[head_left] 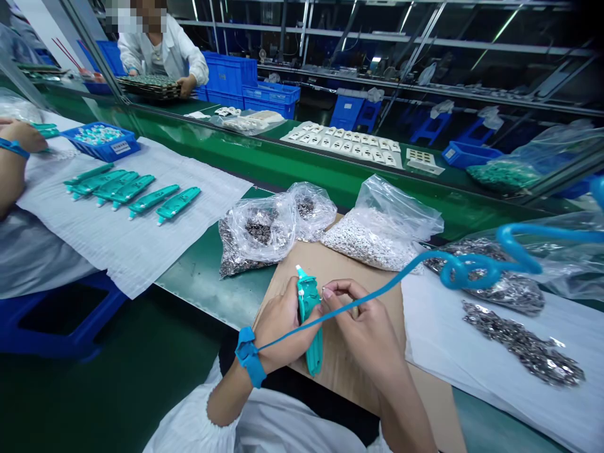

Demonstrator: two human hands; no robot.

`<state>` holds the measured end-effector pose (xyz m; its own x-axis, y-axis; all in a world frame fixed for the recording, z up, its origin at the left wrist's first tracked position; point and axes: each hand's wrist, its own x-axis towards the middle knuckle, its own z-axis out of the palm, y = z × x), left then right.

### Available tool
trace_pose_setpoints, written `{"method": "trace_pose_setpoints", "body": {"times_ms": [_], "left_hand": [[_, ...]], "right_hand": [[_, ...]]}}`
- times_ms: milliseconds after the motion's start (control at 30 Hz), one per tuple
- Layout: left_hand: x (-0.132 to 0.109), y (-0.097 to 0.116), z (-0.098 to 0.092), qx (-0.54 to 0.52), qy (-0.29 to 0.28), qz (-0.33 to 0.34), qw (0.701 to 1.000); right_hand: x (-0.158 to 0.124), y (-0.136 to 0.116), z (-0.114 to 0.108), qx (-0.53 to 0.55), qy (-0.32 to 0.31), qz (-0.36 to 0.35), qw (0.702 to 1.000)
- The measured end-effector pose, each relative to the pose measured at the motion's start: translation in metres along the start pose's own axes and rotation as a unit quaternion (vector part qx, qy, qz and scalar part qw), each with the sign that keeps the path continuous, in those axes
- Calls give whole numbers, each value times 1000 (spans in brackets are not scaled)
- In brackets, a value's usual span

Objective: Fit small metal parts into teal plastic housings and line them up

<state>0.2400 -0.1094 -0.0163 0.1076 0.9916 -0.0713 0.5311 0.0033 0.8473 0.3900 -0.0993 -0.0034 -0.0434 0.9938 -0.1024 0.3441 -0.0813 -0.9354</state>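
My left hand [289,324] is wrapped round a teal plastic housing [309,296] with a white tip, held upright over a cardboard sheet [377,371]. A blue wrist strap [250,357] with a coiled blue cord [377,291] sits on that wrist. Close by the housing's right side, my right hand [356,308] pinches with thumb and forefinger; whatever is between them is too small to name. Behind the hands lie a bag of small white parts [365,242] and bags of small metal parts [257,233].
Loose metal pieces [523,343] lie on white sheeting at right. Several teal housings [179,204] lie in a row at left, beside a blue bin [101,143] and a co-worker's hand [23,135]. Another person [163,53] handles stacked trays across the green line. The cord crosses my right hand.
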Motion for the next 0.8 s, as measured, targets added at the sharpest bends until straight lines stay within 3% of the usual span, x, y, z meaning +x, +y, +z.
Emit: {"method": "trace_pose_setpoints", "body": {"times_ms": [200,367,667,800], "left_hand": [[0,-2,0,-1,0,8,1000],[0,-2,-1,-11,-4,9,1000],[0,2,1,30,6,15,999],[0,2,1,36,7,18,999]], "right_hand": [[5,1,4,6,16,17,1000],[6,-1,8,-46,43,-7,998],[5,-1,9,-120,26,19,992],[3,-4,11,-135,49,16,990]]}}
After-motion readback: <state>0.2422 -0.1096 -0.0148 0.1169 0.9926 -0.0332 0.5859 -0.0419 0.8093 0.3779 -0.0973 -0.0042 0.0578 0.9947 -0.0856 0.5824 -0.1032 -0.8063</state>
